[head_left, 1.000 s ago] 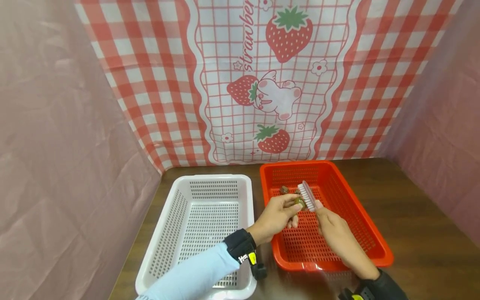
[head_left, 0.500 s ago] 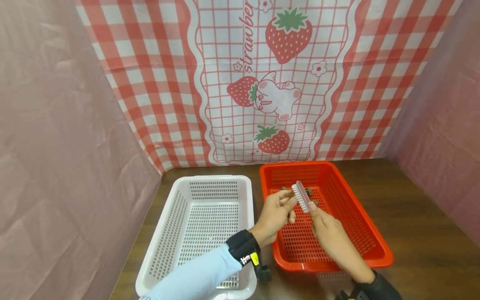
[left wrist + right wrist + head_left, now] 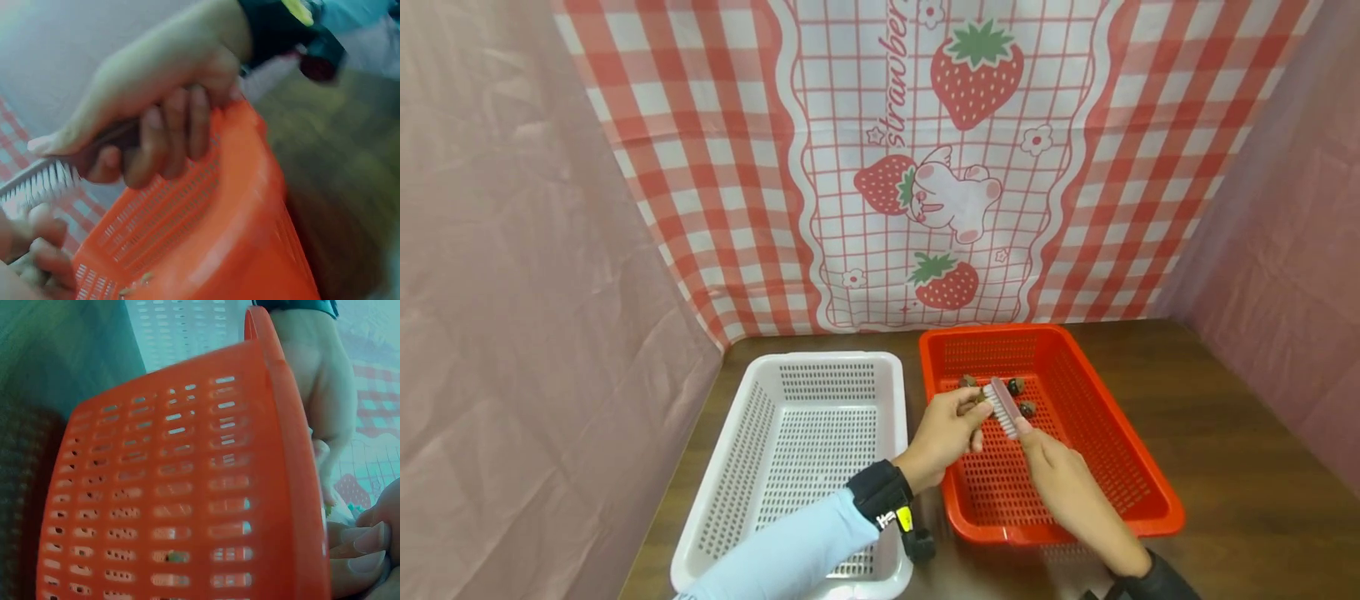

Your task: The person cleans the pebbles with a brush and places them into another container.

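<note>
From where I stand, the work in hand appears to be brushing a small piece over the red basket (image 3: 1011, 533).

Left hand (image 3: 946, 432): fingertips drawn together in a pinch over the basket's left side. Held there is the small olive-brown piece (image 3: 982, 399), mostly covered by the fingers, so its shape and cleanliness cannot be determined.

Right hand (image 3: 1063, 483): fingers curled firmly round the handle of the brush (image 3: 1002, 407), thumb laid along its back, as the left wrist view confirms. The bristles face the left fingertips and lie right beside the piece; actual contact cannot be confirmed.

Inside the red basket, near its far end, lie small brown lumps (image 3: 1016, 386), three of them visible. The white basket (image 3: 822, 454) stands to the left on the table (image 3: 1247, 467).

Recommendations: pinch the piece by its edge, leaving as much surface exposed as possible; at present the fingers shield a good part of it. Keep strokes short and light, directed away from the left fingertips, since a hard stroke could well knock so small a piece loose. Turn it between strokes so that every side meets the bristles. Working low over the red basket is sound practice, as it should catch both debris and any dropped piece.
</note>
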Demonstrator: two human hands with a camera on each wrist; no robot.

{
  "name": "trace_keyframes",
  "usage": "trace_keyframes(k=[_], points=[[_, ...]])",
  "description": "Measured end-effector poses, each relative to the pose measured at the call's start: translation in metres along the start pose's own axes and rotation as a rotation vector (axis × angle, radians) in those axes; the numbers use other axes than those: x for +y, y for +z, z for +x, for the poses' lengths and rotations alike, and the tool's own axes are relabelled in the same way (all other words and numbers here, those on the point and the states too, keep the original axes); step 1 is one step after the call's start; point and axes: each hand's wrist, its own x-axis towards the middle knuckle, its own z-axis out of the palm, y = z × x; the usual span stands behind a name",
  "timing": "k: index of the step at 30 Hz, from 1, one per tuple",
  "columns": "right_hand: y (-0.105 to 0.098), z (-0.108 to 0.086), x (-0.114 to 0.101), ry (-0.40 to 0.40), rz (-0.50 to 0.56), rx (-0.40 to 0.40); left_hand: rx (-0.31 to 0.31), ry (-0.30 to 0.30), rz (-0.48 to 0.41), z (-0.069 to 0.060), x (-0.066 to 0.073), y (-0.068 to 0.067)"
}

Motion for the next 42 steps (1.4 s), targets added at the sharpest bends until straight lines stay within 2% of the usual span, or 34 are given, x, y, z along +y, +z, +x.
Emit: trace_keyframes(k=[2, 4, 8, 9, 13, 14, 15, 18, 20, 23, 25, 27, 30, 32, 34, 36, 37, 41, 42], points=[[-0.0011, 0.001, 0.0007, -0.005, -0.002, 0.002, -0.049, 0.004, 0.053, -0.0009, -0.0008, 0.0004], [-0.0023, 0.0025, 0.0002, -0.007, -0.003, 0.004, -0.061, 0.009, 0.074, -0.0009, -0.0007, 0.0009], [-0.003, 0.0022, -0.0018, -0.003, -0.003, -0.011, 0.015, 0.018, -0.001, 0.0013, 0.0005, 0.0007], [-0.0032, 0.002, -0.0021, 0.001, -0.007, -0.01, 0.013, 0.019, -0.002, 0.0015, 0.0002, 0.0003], [-0.0045, 0.0023, -0.0013, 0.01, -0.006, 0.004, -0.081, 0.021, 0.065, 0.0, -0.0024, -0.0002], [-0.0046, 0.0025, -0.0011, 0.013, -0.004, 0.003, -0.085, 0.021, 0.066, 0.0, -0.0028, -0.0002], [-0.0045, 0.0027, -0.0009, 0.019, -0.006, -0.006, -0.073, 0.022, 0.06, 0.0004, -0.003, -0.0003], [-0.0035, 0.0021, 0.0002, 0.023, -0.015, -0.038, 0.027, 0.016, -0.001, 0.0021, -0.0026, -0.0003], [-0.0035, 0.0021, 0.0007, 0.019, -0.02, -0.043, 0.042, 0.014, 0.004, 0.0023, -0.0022, -0.0007], [-0.0044, 0.0037, 0.0007, 0.017, -0.01, -0.015, -0.06, 0.021, 0.094, 0.0015, -0.0016, -0.0006], [-0.0047, 0.0045, 0.0008, 0.02, 0.007, -0.004, -0.104, 0.027, 0.108, 0.0015, -0.0017, -0.0005], [-0.0043, 0.0043, 0.0017, 0.025, 0.003, -0.022, -0.079, 0.023, 0.077, 0.0023, -0.0024, -0.0005], [-0.004, 0.0026, 0.0027, 0.036, -0.007, -0.057, 0.004, 0.018, 0.012, 0.0027, -0.003, -0.0009], [-0.0049, 0.0022, 0.003, 0.033, -0.014, -0.049, -0.029, 0.022, 0.054, 0.0028, -0.0031, -0.0012], [-0.0063, 0.0028, 0.0026, 0.029, -0.006, -0.029, -0.112, 0.038, 0.126, 0.0028, -0.0029, -0.0012], [-0.0073, 0.0033, 0.0025, 0.021, -0.002, -0.01, -0.165, 0.048, 0.16, 0.0034, -0.0032, -0.0014], [-0.0075, 0.0032, 0.0026, 0.019, -0.006, -0.011, -0.163, 0.042, 0.147, 0.0036, -0.0033, -0.0015], [-0.0068, 0.0012, 0.004, 0.032, -0.02, -0.056, -0.045, 0.012, 0.031, 0.0049, -0.0042, -0.0022], [-0.0065, 0.0011, 0.0043, 0.032, -0.022, -0.053, -0.041, 0.012, 0.033, 0.0049, -0.0042, -0.0021]])
